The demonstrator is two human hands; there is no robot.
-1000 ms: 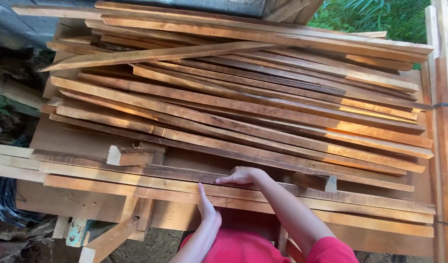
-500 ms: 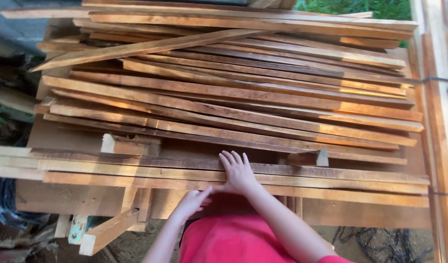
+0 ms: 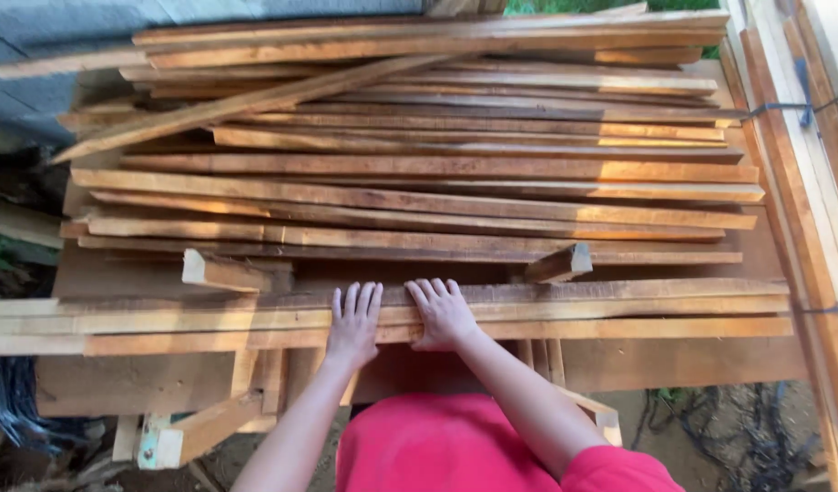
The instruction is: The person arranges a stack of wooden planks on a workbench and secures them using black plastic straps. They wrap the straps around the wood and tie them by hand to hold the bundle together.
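Both hands, left [image 3: 353,323] and right [image 3: 442,314], lie flat, fingers spread, side by side on the nearest planks [image 3: 619,314] at the stack's [image 3: 437,164] front edge, gripping nothing; a lift would call for curling fingers under

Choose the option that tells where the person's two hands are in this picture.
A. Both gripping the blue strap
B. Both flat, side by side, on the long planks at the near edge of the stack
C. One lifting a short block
B: the left hand and the right hand lie palm down, side by side, on the long planks at the near edge of the wood stack.
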